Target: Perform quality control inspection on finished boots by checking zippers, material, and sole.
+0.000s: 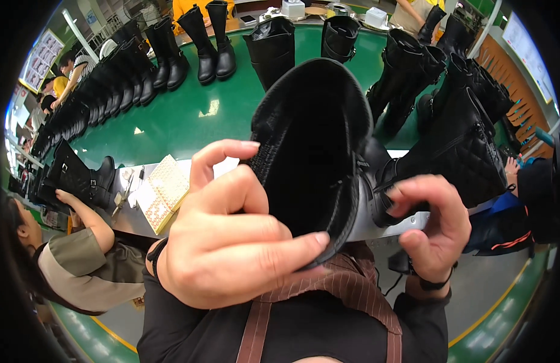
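Observation:
A tall black boot (316, 139) is held up before me, the opening of its shaft facing me and its dark inside showing. My left hand (231, 236) grips the near left side of the shaft's rim, with the index finger bent along the zipper-like edge. Beside the boot's lower right side, my right hand (434, 221) is curved with thumb and fingers apart. Nothing shows between them. Its fingertips come close to a dark strapped part; whether they touch it I cannot tell. Further right leans a black boot with a quilted shaft (458, 157).
A green table (231, 109) carries a long row of black boots (119, 78) at left and more boots (407, 72) at right. A dotted sticker pad (165, 190) and pens (134, 184) lie on the near ledge. At left, another person (89, 254) handles a buckled boot (80, 178).

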{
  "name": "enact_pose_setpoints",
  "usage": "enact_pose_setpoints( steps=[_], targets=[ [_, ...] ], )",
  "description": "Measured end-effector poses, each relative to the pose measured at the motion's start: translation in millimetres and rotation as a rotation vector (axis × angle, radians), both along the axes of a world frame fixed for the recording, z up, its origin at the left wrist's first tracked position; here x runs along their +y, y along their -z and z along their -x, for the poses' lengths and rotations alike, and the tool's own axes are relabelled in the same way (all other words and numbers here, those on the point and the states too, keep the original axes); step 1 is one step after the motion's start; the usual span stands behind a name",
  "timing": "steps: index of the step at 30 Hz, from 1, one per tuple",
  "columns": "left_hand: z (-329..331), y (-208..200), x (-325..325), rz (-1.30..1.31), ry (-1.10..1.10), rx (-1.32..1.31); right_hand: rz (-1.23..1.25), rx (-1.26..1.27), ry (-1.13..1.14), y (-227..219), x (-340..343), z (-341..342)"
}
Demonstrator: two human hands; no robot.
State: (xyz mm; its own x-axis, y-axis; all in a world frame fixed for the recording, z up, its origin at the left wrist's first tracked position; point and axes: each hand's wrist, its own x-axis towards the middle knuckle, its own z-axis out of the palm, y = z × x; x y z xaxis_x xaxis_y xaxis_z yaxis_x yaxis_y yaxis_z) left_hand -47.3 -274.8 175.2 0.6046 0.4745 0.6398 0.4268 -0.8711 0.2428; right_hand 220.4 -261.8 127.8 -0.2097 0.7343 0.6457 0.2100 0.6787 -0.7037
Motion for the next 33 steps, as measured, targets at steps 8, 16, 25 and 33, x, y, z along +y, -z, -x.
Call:
enact_pose_setpoints(
  steps=[8, 16, 25, 33],
  targets=[
    [-9, -7, -7, -0.11, -0.085, 0.008, -0.1, -0.029, -0.15, -19, 26, 25],
    [-27, -13, 0, -0.3, -0.41, 0.142, 0.25, -0.108, -0.205, -20, 27, 13],
    [-16, -11, 13, -0.032, -0.469, -0.472, 0.185, 0.06, -0.413, -7, 34, 14],
    [-2, -5, 55, 0.842, -0.031, -0.496, 0.216, 0.122, -0.417, -4, 26, 15]
  ],
)
